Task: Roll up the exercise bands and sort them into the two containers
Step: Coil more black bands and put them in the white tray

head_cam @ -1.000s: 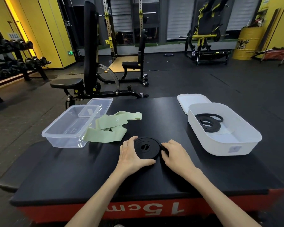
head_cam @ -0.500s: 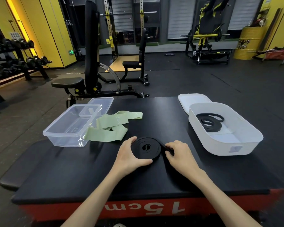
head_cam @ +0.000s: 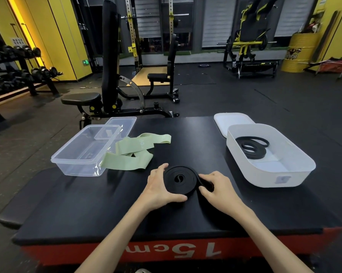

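A black exercise band lies coiled flat on the black platform. My left hand curls round the coil's left and near side, thumb under its front edge. My right hand pinches the band's loose tail at the coil's right side. Light green bands lie unrolled beside the clear plastic container at the left. The white container at the right holds another rolled black band.
A clear lid lies behind the clear container and a white lid behind the white one. The platform's red front edge is close to me. A weight bench stands beyond the platform.
The coil has been wound a little further and its loose tail is shorter. Both hands stay on the band in nearly the same place.
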{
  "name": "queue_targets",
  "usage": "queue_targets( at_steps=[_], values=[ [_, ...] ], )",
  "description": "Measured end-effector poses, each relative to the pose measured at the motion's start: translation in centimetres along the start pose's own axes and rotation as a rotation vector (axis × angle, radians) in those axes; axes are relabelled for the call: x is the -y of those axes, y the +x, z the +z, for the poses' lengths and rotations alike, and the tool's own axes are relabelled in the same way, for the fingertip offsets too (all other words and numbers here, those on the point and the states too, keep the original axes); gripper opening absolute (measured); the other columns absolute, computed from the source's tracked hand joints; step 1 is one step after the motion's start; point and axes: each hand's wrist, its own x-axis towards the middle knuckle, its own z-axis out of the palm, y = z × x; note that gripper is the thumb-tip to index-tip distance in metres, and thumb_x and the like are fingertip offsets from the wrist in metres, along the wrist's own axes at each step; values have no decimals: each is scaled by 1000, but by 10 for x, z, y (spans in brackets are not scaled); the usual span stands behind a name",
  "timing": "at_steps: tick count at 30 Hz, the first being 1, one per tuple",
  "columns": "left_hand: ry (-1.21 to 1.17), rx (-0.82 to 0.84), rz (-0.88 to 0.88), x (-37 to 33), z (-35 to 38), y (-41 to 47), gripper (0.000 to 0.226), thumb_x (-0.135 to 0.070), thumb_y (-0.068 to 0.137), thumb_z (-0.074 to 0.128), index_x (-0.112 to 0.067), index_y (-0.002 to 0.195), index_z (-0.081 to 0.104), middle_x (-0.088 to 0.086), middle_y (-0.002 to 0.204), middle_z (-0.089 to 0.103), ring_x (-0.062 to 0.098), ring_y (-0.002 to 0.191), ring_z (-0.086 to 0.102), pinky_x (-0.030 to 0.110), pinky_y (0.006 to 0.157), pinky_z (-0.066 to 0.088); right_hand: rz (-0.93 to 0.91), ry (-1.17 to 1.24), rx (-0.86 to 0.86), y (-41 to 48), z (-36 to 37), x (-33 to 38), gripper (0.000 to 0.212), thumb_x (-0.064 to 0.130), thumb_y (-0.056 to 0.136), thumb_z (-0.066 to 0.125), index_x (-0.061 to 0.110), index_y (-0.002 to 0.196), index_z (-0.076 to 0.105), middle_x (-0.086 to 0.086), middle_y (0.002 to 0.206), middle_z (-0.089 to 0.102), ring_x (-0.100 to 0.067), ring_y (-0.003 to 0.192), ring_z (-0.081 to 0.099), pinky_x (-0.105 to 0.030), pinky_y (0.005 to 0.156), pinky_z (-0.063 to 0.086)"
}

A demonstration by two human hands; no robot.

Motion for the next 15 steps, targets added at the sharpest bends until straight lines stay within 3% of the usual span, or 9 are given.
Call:
queue_targets(
  at_steps=[4,9,15],
  values=[
    [-32,123,28,9,-14,5,125,-42,46,89,-30,149,19,-11,148,35,3,134,34,26,113,28,39,77,-114,2,-2,4,26,15,78,63,20,102,71,5,93,68,-8,90,62,-18,82,46],
    [-100,-74,4,8,2,-5,119,-41,45,92,-25,145,29,-12,139,45,2,127,40,18,104,29,97,120,-202,-3,1,13,24,13,76,68,16,99,71,3,93,70,-10,91,64,-19,82,48],
    [-61,-247,1,-6,28,-16,116,-46,45,89,-25,143,31,-8,135,42,9,129,39,29,109,34,96,113,-255,-10,1,21,27,6,79,62,15,103,68,0,99,70,-15,99,64,-24,86,48]
  ],
)
